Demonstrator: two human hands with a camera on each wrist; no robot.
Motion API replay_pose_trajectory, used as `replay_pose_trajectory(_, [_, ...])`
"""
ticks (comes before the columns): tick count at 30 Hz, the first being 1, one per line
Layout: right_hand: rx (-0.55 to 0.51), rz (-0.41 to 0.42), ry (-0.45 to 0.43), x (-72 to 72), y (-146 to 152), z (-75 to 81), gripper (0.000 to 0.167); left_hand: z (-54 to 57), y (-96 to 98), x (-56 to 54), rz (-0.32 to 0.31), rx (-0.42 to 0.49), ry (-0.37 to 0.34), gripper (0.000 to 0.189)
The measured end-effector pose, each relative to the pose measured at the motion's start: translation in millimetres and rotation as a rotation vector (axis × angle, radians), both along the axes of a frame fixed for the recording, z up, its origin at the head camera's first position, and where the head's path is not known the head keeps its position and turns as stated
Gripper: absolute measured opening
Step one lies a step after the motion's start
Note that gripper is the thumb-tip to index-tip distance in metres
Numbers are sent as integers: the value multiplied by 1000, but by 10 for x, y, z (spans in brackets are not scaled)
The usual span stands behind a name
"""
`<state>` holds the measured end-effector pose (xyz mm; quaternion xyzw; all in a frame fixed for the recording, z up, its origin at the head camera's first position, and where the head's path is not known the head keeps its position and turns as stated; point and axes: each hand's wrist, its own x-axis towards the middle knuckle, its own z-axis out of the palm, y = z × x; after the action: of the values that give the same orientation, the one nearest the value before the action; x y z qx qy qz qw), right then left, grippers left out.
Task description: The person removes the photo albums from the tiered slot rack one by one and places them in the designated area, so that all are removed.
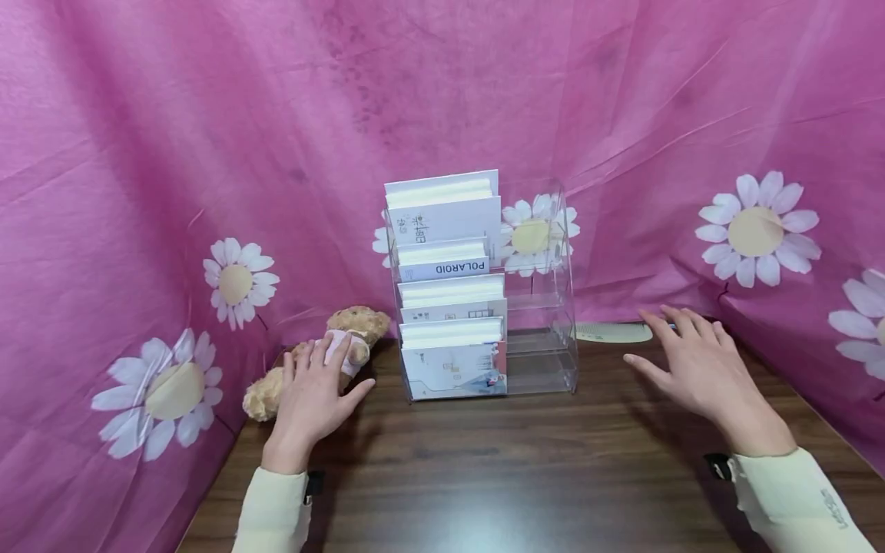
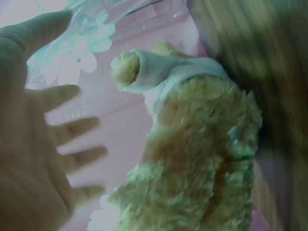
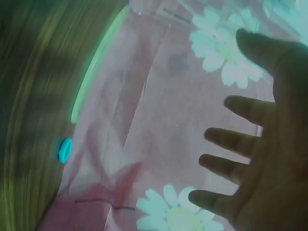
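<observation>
My left hand [image 1: 314, 399] hovers over the plush toy [image 1: 362, 322], fingers spread; in the left wrist view a gap shows between the palm and the tan fur [image 2: 192, 144]. The toy wears a pale garment [image 2: 168, 70] and lies at the table's back left. On the other side, my right hand [image 1: 705, 376] is held spread above the table, nearest to a pale green comb [image 1: 614, 332] at the back edge. Beside the comb in the right wrist view lies a small blue ring [image 3: 65, 150]. Neither hand holds anything.
A clear tiered acrylic rack [image 1: 542, 369] stands at the back middle. Its left column holds several stacks of cards in white packs [image 1: 449, 369], one marked POLAROID. A pink cloth [image 1: 449, 92] with daisies hangs behind and beside the brown wooden table [image 1: 498, 461].
</observation>
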<state>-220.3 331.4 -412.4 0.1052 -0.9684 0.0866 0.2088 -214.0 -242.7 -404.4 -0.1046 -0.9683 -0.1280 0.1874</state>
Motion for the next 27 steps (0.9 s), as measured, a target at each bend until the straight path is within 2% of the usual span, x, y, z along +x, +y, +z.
replay_pose_trajectory(4, [-19, 54, 137, 3, -161, -11, 73, -97, 77, -41, -121, 113, 93, 75])
replay_pose_trajectory(8, [-74, 145, 270, -30, -347, -17, 59, -156, 183, -81, -167, 212, 75, 69])
replay_pose_trajectory(12, [-160, 247, 351, -87, -518, 11, 51, -285, 244, -183, -198, 236, 71, 58])
replay_pose_trajectory(17, [-278, 303, 300, -133, -742, 80, 51, -531, 238, -356, -260, 286, 96, 53])
replay_pose_trajectory(20, [-337, 312, 269, -161, -878, 121, 51, -642, 237, -435, -293, 358, 87, 56])
replay_pose_trajectory(23, [-387, 327, 254, -199, -1002, 157, 51, -764, 229, -512, -318, 423, 56, 59])
replay_pose_trajectory(24, [-402, 335, 242, -214, -1042, 167, 51, -758, 242, -507, -319, 447, 41, 59])
replay_pose_trajectory(27, [-452, 358, 185, -252, -1158, 186, 50, -876, 220, -589, -334, 481, 0, 58])
